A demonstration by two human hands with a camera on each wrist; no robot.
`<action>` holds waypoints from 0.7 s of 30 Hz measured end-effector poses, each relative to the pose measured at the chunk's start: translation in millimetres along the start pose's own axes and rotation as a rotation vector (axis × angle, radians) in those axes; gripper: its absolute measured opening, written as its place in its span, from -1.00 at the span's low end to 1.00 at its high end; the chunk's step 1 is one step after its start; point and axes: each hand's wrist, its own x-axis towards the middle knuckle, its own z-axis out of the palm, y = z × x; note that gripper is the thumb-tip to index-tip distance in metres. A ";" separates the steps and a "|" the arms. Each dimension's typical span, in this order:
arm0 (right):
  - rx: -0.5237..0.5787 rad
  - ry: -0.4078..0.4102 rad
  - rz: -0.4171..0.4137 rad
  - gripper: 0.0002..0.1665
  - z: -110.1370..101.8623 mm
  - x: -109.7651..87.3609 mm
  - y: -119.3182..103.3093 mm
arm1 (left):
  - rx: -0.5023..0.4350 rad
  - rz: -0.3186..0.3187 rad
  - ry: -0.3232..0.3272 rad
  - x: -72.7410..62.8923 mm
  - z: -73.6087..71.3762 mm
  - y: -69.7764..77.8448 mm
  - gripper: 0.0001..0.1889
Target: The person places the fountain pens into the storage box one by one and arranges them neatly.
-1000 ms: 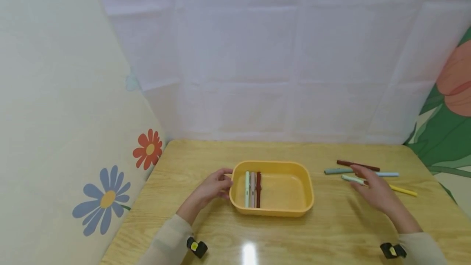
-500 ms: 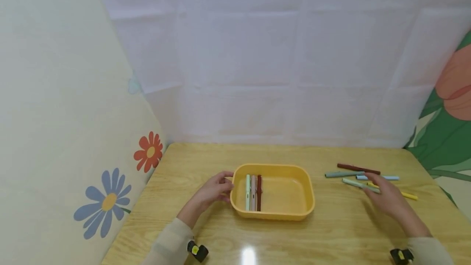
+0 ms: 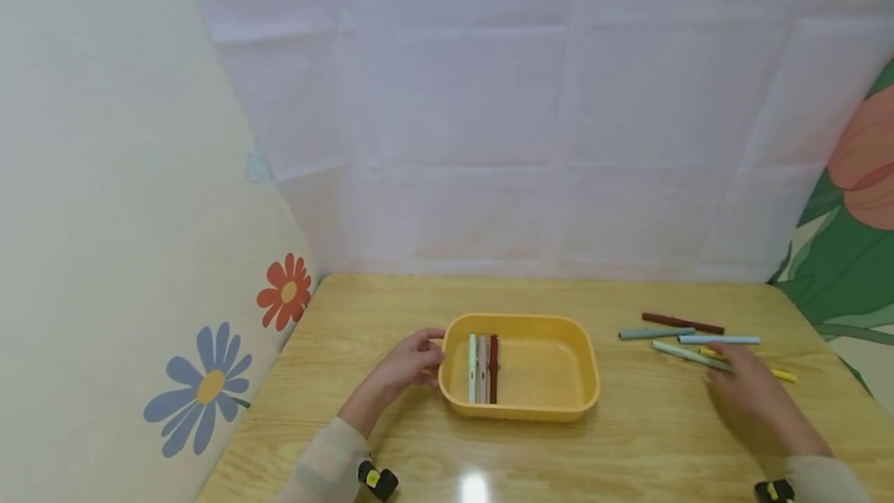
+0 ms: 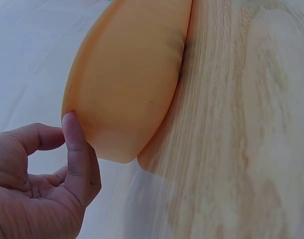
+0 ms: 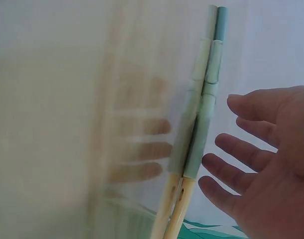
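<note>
My left hand (image 3: 412, 363) holds the left end of a yellow plastic tray (image 3: 545, 412). In the left wrist view, curved fingers (image 4: 79, 154) meet the outside of its rim. Inside the tray, a pale green pen (image 3: 472, 369), a greyish-pink pen (image 3: 482, 369) and a dark red pen (image 3: 493, 369) lie side by side. My right hand (image 3: 747, 383) is over the near side of the loose pens, beside a light green pen (image 3: 684, 352) and partly covering a yellow pen (image 3: 784, 375). The right wrist view shows its fingers (image 5: 236, 149) spread and relaxed, gripping nothing.
Beyond the right hand lie a dark red pen (image 3: 683, 323), a grey-green pen (image 3: 655, 333) and a light blue pen (image 3: 719, 340). The wooden table (image 3: 391, 301) meets a white cloth backdrop (image 3: 489, 138). A flower-printed wall (image 3: 174, 254) stands on the left.
My right hand has moved right and nearer to me, down toward the loose pens, uncovering more of the light green and blue pens. The left hand stays at the tray.
</note>
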 end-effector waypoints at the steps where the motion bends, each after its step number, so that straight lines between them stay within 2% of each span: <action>1: -0.006 0.008 -0.015 -0.50 2.2 0.1 1.4 | 0.001 0.003 0.000 -0.1 -0.2 -0.1 -0.45; 8: -0.090 0.054 -0.086 -0.54 11.2 3.6 5.8 | 0.005 0.014 -0.012 -1.1 -0.2 -0.1 -0.45; 12: -0.120 0.032 -0.107 -0.57 12.3 7.0 4.6 | 0.009 0.020 -0.009 -1.9 0.4 0.9 -0.46; 21: -0.146 -0.036 -0.090 -0.54 11.0 9.4 1.7 | 0.008 0.013 -0.013 -3.3 0.9 2.1 -0.44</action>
